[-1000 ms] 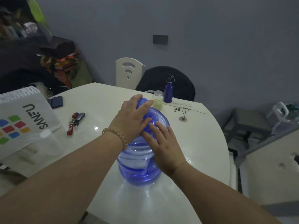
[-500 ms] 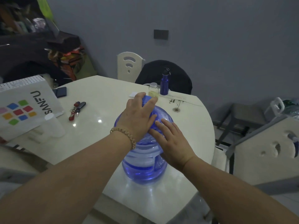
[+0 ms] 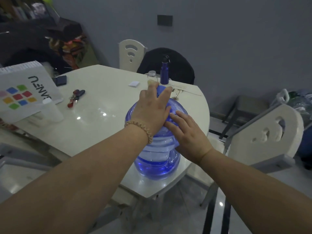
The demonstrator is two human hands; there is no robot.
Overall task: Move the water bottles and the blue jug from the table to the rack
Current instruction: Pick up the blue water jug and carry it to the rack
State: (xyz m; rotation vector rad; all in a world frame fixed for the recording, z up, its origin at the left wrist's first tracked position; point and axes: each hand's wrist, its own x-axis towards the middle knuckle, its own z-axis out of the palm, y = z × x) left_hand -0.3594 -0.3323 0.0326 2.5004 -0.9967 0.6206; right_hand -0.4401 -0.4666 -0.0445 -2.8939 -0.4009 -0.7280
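Note:
The big translucent blue jug stands upright on the white table, close to its near edge. My left hand, with a bead bracelet at the wrist, grips the jug's blue cap from above. Beside it, my right hand lies flat on the jug's shoulder with straight fingers. At the table's far edge stand a dark blue metal bottle and a small clear bottle with a silver cap, partly hidden behind my left fingers.
Keys, a dark phone, a white cup and a printed box lie on the table's left half. A white chair stands close on the right, with clear plastic containers behind it. Two more chairs stand at the far side.
The jug has slid toward me, from mid-table to near the front edge, with both hands staying on its top. More floor and the right chair have come into sight.

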